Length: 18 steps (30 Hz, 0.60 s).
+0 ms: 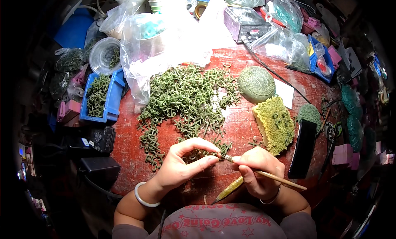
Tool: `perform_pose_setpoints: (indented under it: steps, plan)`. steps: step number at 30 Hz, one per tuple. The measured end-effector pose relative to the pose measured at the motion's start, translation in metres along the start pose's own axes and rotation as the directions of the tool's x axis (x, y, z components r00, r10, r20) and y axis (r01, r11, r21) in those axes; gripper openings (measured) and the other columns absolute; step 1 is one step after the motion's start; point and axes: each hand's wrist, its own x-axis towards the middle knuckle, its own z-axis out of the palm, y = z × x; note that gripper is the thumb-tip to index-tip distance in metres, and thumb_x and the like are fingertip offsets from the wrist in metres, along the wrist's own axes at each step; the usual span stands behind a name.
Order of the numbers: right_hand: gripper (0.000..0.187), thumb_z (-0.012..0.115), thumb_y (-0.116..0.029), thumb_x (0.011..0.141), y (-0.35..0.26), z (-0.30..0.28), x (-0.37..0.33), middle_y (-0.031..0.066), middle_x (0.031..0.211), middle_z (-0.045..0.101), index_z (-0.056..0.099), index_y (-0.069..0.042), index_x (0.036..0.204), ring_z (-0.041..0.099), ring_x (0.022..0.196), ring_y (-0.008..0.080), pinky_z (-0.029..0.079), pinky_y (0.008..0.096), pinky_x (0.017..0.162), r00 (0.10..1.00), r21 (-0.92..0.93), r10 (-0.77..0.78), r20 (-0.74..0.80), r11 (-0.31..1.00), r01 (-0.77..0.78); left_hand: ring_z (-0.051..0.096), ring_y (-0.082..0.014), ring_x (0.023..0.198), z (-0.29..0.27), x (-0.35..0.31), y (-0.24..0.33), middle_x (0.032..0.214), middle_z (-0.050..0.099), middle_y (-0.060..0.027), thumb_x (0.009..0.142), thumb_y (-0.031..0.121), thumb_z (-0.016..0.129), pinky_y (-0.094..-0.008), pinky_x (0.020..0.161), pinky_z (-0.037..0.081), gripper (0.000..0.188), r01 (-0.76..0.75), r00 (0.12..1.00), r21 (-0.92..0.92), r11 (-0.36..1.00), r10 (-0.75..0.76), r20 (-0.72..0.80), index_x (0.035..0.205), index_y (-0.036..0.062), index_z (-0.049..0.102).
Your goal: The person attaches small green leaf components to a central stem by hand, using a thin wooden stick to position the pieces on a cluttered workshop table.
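Note:
My right hand point(262, 171) is closed around a slim, brush-like tool with a wooden handle point(284, 181) and a silver collar, its tip pointing left. That tip meets the fingertips of my left hand point(183, 162), where thumb and forefinger pinch a small dark green piece, mostly hidden. Beyond my hands spreads a large heap of small green curled pieces point(181, 94), with stray ones reaching close to my left fingers. Below my right hand lies a yellow pointed tool point(229, 190).
Right of the heap sit a round green speckled block point(256, 84), a yellow sponge point(276, 125) dotted with green bits, and a black phone point(302, 149). A blue bin point(115, 94) of pieces stands left. At the back are plastic bags point(138, 49) and a control box point(246, 24) with a cable.

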Motion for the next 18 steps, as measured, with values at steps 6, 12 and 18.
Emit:
perform_pose_setpoints:
  steps: [6, 12, 18]
  plan:
    - [0.019, 0.069, 0.005, 0.084, 0.0007, -0.0007, -0.001, 0.0109, 0.079, 0.067, 0.07, 0.004, 0.103, 0.064, 0.065, 0.0219, 0.05, 0.0309, 0.06, 1.0, 0.009, 0.0, 0.006, 1.0, 0.0, 0.062, -0.0101, 0.095, 0.0006, 0.0003, 0.002, 0.102, 0.068, -0.0049, 0.09, 0.002, 0.07, -0.0262, 0.085, 0.049, 0.016, 0.006, 1.0, 0.011, 1.0, -0.005, -0.004, 0.106, 0.0018, 0.069]
    - [0.019, 0.07, 0.005, 0.084, 0.0001, -0.0002, -0.0013, 0.0114, 0.081, 0.068, 0.07, 0.004, 0.103, 0.064, 0.066, 0.0221, 0.05, 0.031, 0.059, 1.0, 0.014, -0.003, 0.009, 1.0, 0.003, 0.062, -0.0102, 0.095, 0.0009, -0.0009, 0.0041, 0.102, 0.068, -0.0052, 0.09, 0.002, 0.07, -0.0258, 0.085, 0.049, 0.015, 0.045, 0.999, -0.018, 0.999, -0.045, -0.02, 0.106, 0.0016, 0.069]
    - [0.019, 0.07, 0.006, 0.083, -0.0004, -0.0008, -0.0003, 0.0118, 0.081, 0.068, 0.07, 0.004, 0.102, 0.063, 0.064, 0.0222, 0.05, 0.031, 0.059, 1.0, -0.003, -0.009, -0.009, 1.0, 0.008, 0.062, -0.0104, 0.095, 0.0014, -0.0009, 0.0044, 0.103, 0.069, -0.0057, 0.09, 0.001, 0.07, -0.0261, 0.085, 0.05, 0.015, 0.075, 0.997, -0.062, 0.995, -0.076, -0.016, 0.105, 0.0012, 0.069]
